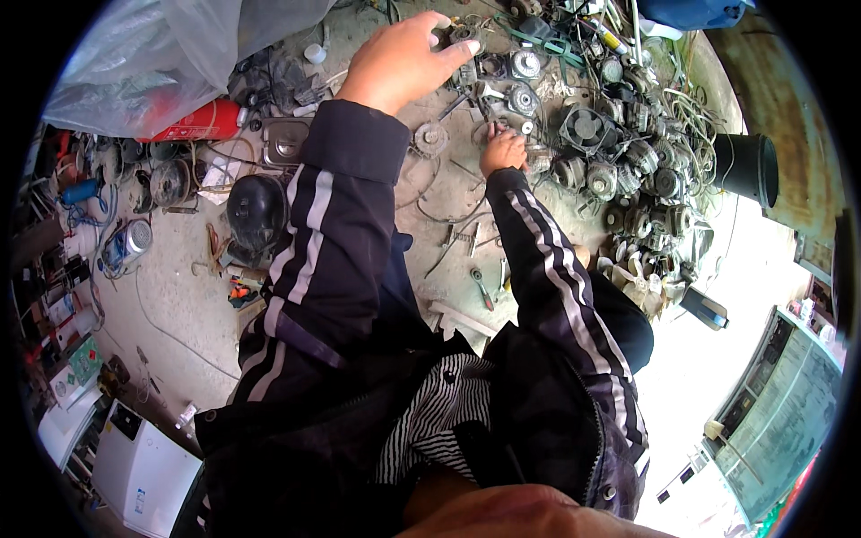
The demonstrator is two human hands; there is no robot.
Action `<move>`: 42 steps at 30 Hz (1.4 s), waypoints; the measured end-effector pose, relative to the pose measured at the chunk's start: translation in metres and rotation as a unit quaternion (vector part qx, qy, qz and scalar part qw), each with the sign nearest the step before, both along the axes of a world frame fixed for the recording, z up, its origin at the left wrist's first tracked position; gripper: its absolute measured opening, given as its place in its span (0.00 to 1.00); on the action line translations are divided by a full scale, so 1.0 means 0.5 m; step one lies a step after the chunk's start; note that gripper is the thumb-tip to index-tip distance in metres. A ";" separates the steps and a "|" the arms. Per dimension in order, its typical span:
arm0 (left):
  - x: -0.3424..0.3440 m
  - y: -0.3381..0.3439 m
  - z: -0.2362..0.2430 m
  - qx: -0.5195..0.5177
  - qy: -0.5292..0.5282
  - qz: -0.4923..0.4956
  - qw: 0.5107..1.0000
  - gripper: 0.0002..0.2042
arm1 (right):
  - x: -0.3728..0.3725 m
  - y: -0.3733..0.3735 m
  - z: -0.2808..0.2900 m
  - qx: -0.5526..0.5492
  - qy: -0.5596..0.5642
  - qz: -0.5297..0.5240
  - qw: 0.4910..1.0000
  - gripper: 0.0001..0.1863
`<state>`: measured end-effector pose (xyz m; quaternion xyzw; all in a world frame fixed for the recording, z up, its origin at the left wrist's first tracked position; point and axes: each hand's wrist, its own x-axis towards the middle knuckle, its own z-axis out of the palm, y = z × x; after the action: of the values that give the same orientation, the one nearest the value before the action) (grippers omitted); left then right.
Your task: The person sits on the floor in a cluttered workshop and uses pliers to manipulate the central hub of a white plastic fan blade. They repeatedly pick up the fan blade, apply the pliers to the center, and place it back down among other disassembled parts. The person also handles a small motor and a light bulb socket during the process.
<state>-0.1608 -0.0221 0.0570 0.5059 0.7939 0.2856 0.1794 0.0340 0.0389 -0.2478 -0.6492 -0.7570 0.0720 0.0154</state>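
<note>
My left hand [401,59] reaches to the top of the view with thumb and fingers apart, just beside a small dark metal part [468,38]. My right hand [502,149] is lower and to the right, fingers curled closed on something I cannot make out. Above it lies a silver motor part [523,99], with another silver motor [525,64] behind that. A pale round disc-like part [430,139] and loose wires lie on the concrete floor [430,287] between my forearms.
Several motors and a square fan [587,127] pile up at right, beside a black bucket [753,169]. Left are a red cylinder [193,121] under plastic sheeting, a dark compressor [255,215] and a metal tray [285,139]. A wrench [482,289] lies below. White appliance [143,466] stands bottom left.
</note>
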 end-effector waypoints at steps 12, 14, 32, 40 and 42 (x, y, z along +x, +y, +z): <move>0.010 -0.007 -0.004 -0.029 0.017 0.044 0.998 0.26 | -0.027 0.111 0.113 -0.356 0.375 -0.027 0.856 0.22; 0.024 0.003 -0.004 -0.035 -0.003 0.040 0.999 0.25 | 0.003 0.133 0.190 -0.395 0.426 -0.050 0.813 0.19; 0.158 0.051 -0.075 -0.084 -0.184 -0.097 0.975 0.48 | 0.314 -0.002 0.589 -0.286 0.536 0.059 0.792 0.16; 0.203 0.046 -0.017 -0.109 -0.515 -0.085 0.846 0.50 | 0.340 -0.012 0.646 -0.258 0.547 0.166 0.779 0.12; 0.207 0.051 -0.027 -0.103 -0.583 -0.076 0.802 0.48 | 0.348 -0.012 0.659 -0.263 0.565 0.170 0.763 0.12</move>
<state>-0.0575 0.0036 0.0434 0.2811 0.5231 0.4288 0.6808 0.2081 0.0330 0.0819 -0.3298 -0.6604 0.6239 0.2566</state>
